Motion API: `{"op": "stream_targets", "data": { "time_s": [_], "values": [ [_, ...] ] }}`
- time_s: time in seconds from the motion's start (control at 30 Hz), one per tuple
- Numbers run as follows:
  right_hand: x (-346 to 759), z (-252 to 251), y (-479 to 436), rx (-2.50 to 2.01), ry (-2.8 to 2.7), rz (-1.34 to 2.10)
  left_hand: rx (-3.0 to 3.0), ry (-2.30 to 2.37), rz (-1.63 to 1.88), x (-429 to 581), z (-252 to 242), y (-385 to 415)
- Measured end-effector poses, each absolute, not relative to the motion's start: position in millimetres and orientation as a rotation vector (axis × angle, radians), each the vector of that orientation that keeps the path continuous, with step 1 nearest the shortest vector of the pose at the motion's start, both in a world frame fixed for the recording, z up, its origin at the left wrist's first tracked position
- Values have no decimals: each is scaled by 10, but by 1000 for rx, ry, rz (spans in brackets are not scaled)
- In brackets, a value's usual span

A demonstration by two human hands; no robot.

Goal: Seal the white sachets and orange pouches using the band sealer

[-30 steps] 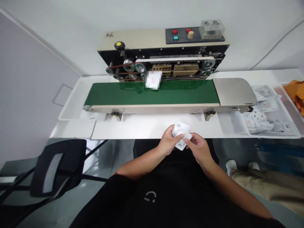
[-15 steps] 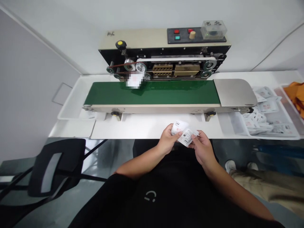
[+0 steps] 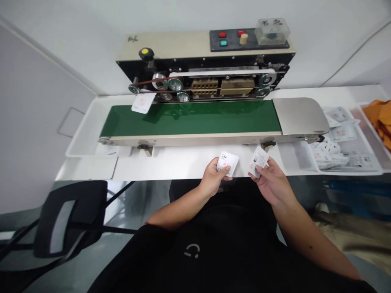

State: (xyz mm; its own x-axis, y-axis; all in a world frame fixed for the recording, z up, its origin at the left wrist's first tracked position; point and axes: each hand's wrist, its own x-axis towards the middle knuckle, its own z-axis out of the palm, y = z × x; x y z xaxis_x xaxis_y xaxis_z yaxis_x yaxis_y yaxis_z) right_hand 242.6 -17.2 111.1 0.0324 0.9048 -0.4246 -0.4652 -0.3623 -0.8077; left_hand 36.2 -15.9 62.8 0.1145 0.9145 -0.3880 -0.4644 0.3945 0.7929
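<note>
I observe left hand [image 3: 213, 178] pinching a round-cornered white sachet [image 3: 229, 160], black-and-red print, and right hand [image 3: 273, 182] pinching a text-dense white sachet [image 3: 259, 157], both near the front edge of the white table [image 3: 180, 163].

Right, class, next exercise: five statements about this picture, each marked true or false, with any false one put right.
1. The left hand holds a white rounded-corner packet with red and black print. True.
2. The right hand is pressed flat on the machine. False: it pinches a white packet with dark print.
3. A white packet with faint reddish print shows near the picture-left end of the flat green belt. True.
4. The clear plastic box sits on the black control panel. True.
5. The crumpled orange material lies at the picture's left edge. False: it is at the right edge.
</note>
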Motion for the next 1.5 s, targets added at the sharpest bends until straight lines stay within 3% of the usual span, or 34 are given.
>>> {"op": "stream_targets", "data": {
  "time_s": [0.6, 0.77, 1.0, 1.23, 1.5],
  "values": [
    [2688, 1397, 43, -1211, -942, 1026, 617, 1046, 1070, 340, 658, -72],
    [2740, 1357, 21, -1200, -1073, 1048, 805, 747, 891, 325, 765, -137],
    [2851, 1460, 89, -978, -1776, 1292, 1116, 587, 697, 372, 1016, -87],
    [2687, 1226, -22, -1232, -1234, 1351, 1056, 770, 710, 450, 960, -65],
    [2700, 1261, -39, -1086, -1287, 1458, 1294, 813, 787, 389, 918, 27]
  ]
}}
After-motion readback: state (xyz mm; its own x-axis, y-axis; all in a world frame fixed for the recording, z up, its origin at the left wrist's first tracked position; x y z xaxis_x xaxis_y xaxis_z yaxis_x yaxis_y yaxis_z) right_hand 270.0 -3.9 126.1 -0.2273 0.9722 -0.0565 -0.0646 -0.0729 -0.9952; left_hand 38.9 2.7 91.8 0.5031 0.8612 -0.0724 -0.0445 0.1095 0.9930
